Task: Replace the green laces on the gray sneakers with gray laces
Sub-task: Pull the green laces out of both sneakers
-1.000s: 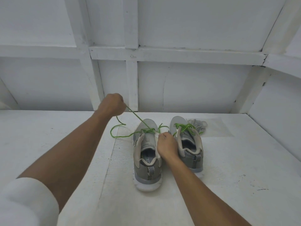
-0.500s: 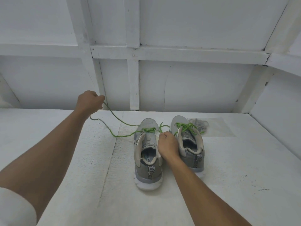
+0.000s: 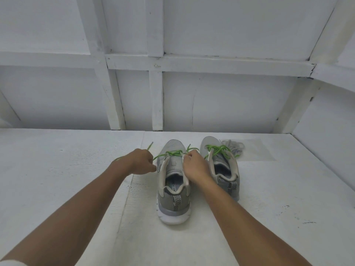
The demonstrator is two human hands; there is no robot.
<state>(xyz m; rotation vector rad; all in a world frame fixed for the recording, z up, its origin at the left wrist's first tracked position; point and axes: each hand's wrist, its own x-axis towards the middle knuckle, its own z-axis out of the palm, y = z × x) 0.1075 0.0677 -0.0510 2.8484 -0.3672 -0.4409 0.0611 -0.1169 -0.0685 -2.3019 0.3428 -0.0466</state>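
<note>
White-painted boards (image 3: 76, 198) form the work surface, with a white panelled wall (image 3: 230, 102) rising behind. The near sneaker (image 3: 173, 189), gray with a white sole, stands heel toward the person. Its green lace (image 3: 173, 153) crosses only the topmost eyelets, just ahead of the tongue.

The left hand (image 3: 141, 162) sits just left of that sneaker's collar, fist clenched round the lace. A taut length runs from the knuckles to the eyelets, and the free tip pokes out beyond the fist. The right hand (image 3: 195, 166) rests against the sneaker's right rim, fingertips pinching the lace where it leaves the eyelets.

Right of the near sneaker stands the second sneaker (image 3: 223, 169), with a second green lace (image 3: 218, 150) loosely tangled over its tongue. Farther right and back, the gray laces (image 3: 233, 146) lie bunched at the edge of a clear sheet (image 3: 257, 150).

The left fist hides how the lace sits inside it. The right hand covers the rim it leans on and part of the gap between the shoes. Insole lettering is cut off by the collar and unreadable as a whole. Both forearms run out of the bottom edge.
</note>
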